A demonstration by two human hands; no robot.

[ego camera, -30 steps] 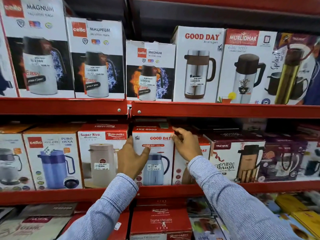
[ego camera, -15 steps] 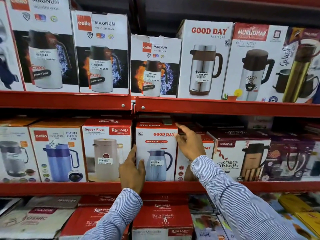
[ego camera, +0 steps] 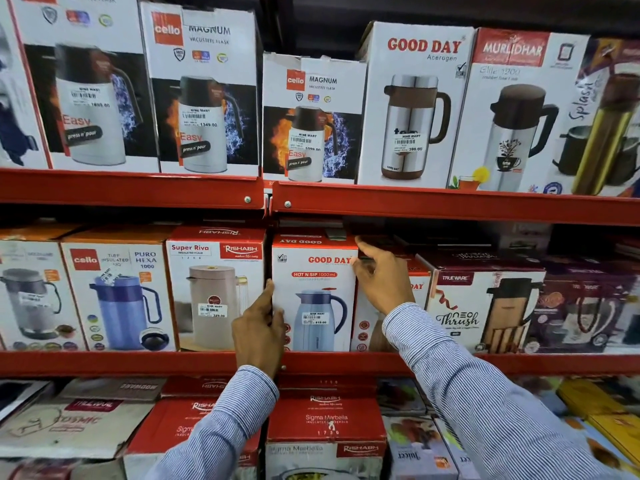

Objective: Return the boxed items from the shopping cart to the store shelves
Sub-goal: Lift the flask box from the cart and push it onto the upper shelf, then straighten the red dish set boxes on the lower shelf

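A white and red Good Day Hot N Sip box (ego camera: 313, 296) with a blue jug pictured on it stands upright on the middle red shelf (ego camera: 346, 363). My left hand (ego camera: 259, 327) presses flat against its lower left edge. My right hand (ego camera: 379, 275) grips its upper right corner, fingers over the top. The box sits between a Rishabh Super Riva box (ego camera: 216, 289) on its left and another Good Day box (ego camera: 388, 306), mostly hidden behind my right hand. The shopping cart is out of view.
The upper shelf (ego camera: 415, 202) holds Cello Magnum, Good Day and Murlidhar flask boxes. A Cello Puro Hexa box (ego camera: 117, 292) and a Trueware Neo Thrush box (ego camera: 485, 306) flank the middle row. Rishabh Sigma Marbella boxes (ego camera: 325, 424) fill the shelf below.
The view has moved closer to the shelf. My left hand has slid down from the box's front face to its lower left edge. My right hand stays at the upper right corner.
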